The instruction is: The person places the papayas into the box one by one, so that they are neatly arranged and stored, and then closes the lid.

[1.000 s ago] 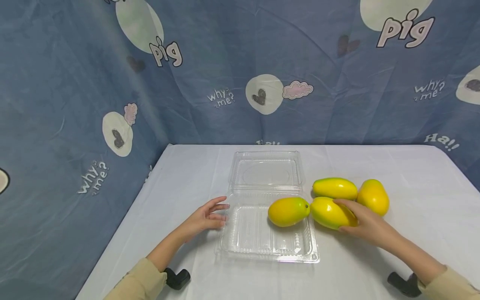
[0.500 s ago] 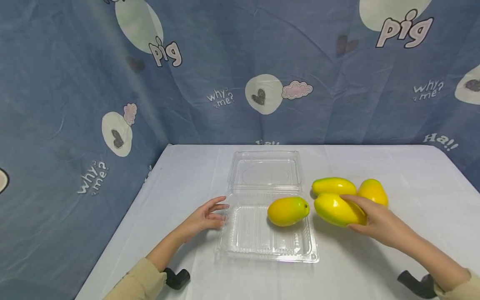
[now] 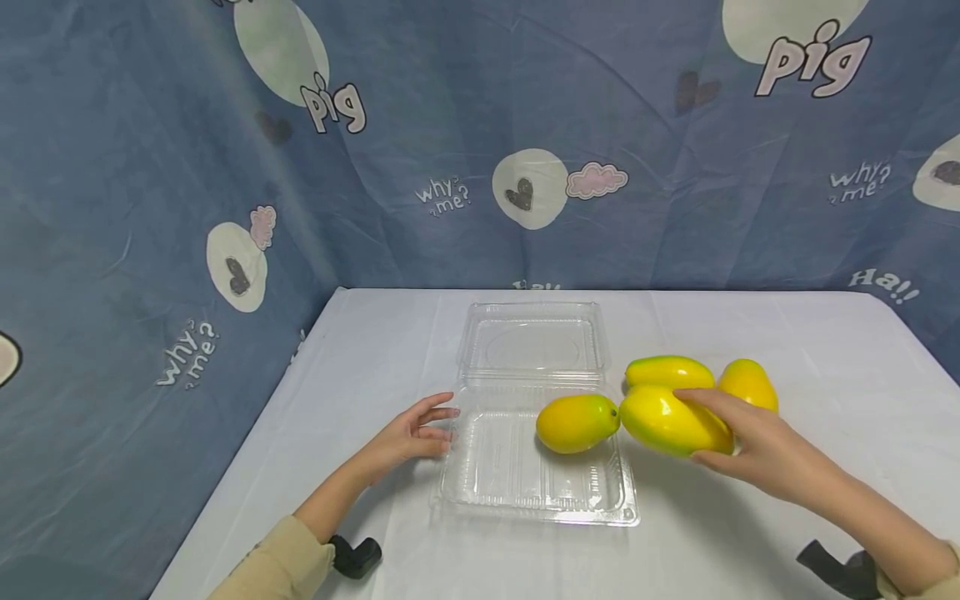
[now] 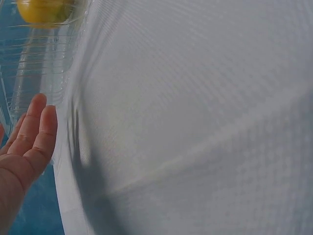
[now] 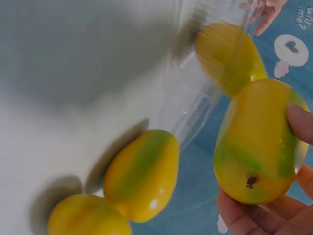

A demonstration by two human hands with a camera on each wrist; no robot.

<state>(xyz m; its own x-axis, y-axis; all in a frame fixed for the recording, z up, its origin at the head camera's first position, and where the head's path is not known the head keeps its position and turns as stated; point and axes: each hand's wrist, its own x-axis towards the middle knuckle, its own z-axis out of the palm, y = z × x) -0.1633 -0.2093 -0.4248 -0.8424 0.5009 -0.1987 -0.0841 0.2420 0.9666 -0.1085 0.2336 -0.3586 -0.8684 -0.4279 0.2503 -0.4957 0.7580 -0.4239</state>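
Observation:
My right hand grips a glossy yellow-green papaya, thumb on one side and fingers on the other. In the right wrist view the held papaya is clear of the table, its dark stem end toward the camera. Its tip overlaps the end of another papaya, which lies in the right part of a clear plastic clamshell box. My left hand is beside the box's left wall, fingers spread and fingertips right at the rim. In the left wrist view this hand holds nothing.
Behind the held fruit lie two more papayas, one lengthwise and one at the right. The box's lid is folded back flat on the white-covered table. A blue printed curtain hangs behind and at the left.
My right hand has lifted the papaya off the table, drawn it a little right, then shifted it slightly left toward the box. The left hand stays in place.

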